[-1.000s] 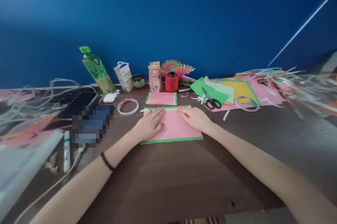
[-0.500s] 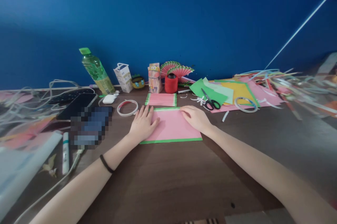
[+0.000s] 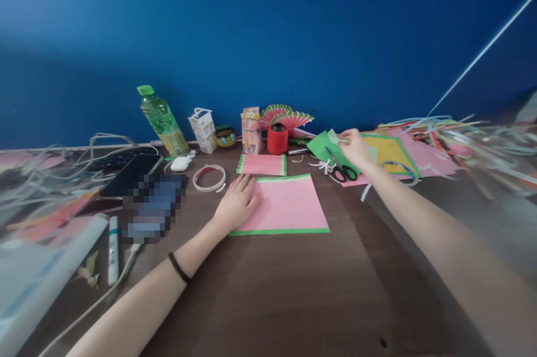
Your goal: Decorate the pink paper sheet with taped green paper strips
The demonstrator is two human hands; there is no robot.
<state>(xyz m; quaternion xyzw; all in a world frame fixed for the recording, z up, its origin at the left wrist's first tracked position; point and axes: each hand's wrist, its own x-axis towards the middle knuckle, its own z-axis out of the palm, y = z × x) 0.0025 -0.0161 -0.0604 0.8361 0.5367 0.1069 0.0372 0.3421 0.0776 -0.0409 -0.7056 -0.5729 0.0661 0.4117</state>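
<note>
Paper [image 3: 291, 206], pink with green edges, lay on the surface [image 3: 285, 290] partly under the left hand [image 3: 238, 200], grip spread wide. Right hand [image 3: 354, 148] was at green sheets [image 3: 321, 145] beside scissors [image 3: 337, 166]; its grip could not be determined.

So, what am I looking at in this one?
A person works with bare hands at a dark table. Their left hand lies flat on the left part of a pink sheet with green edges. Their right hand is over the coloured papers, near the scissors; whether its fingers hold a sheet is hard to tell. A pleated pink piece lies just behind the pink sheet.
</note>
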